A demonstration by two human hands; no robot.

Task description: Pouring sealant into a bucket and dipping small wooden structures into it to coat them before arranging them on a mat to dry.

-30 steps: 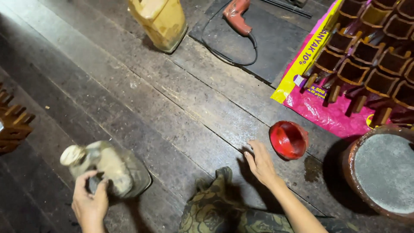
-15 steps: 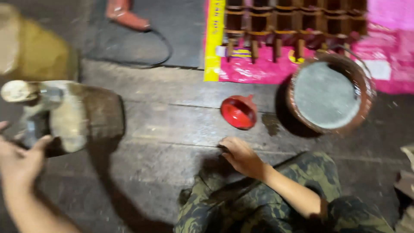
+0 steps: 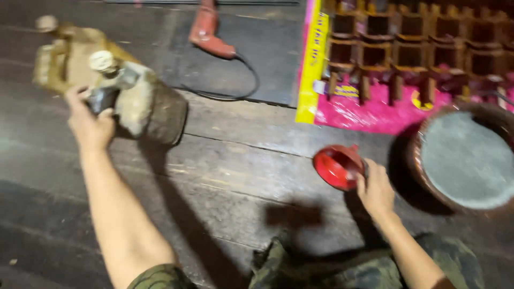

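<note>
Nearest, camouflage trousers (image 3: 342, 270) sit on the dark plank floor (image 3: 225, 176). The right hand (image 3: 376, 190), flat on the boards a second ago, has now closed its fingers on the rim of the red funnel (image 3: 337, 166), which rests just left of the round grey-topped pot (image 3: 466, 158). The left hand (image 3: 91, 123) has carried the dirty plastic jug (image 3: 134, 99) up and forward, wrapped tight on its handle, tilted before the yellowish jug (image 3: 64, 56). Beyond lie a red drill (image 3: 210, 35) and wooden racks (image 3: 417, 48).

Bare floor planks (image 3: 230, 182) are left open between the hands; passage rightward is blocked by a round basin (image 3: 466, 158) and wooden racks (image 3: 417, 53).
</note>
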